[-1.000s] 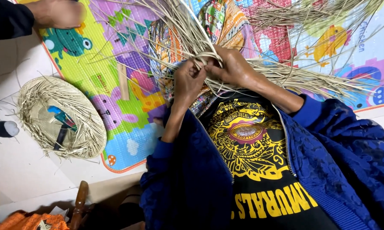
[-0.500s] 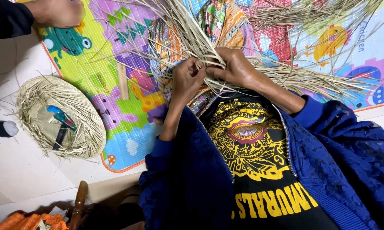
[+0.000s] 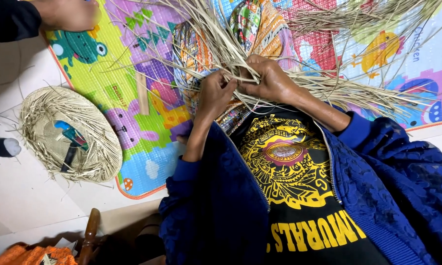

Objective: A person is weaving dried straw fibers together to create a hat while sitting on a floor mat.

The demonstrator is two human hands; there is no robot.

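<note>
Colourful play mat (image 3: 132,122) under hands (image 3: 243,88) gripping straw strands (image 3: 221,44).

The straw (image 3: 299,83) runs off the far edge, its ends lost. Another person's hand (image 3: 66,13) at far left is blurred and cropped. Both hands' fingertips (image 3: 240,78) vanish among the strands.

Pale tan straw strips (image 3: 221,49), multicoloured cartoon-printed mat (image 3: 147,147).

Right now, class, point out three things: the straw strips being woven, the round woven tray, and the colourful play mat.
straw strips (image 3: 221,49), head view, bundle's middle.
round woven tray (image 3: 91,142), head view, rim.
play mat (image 3: 152,157), head view, bare patch.
</note>
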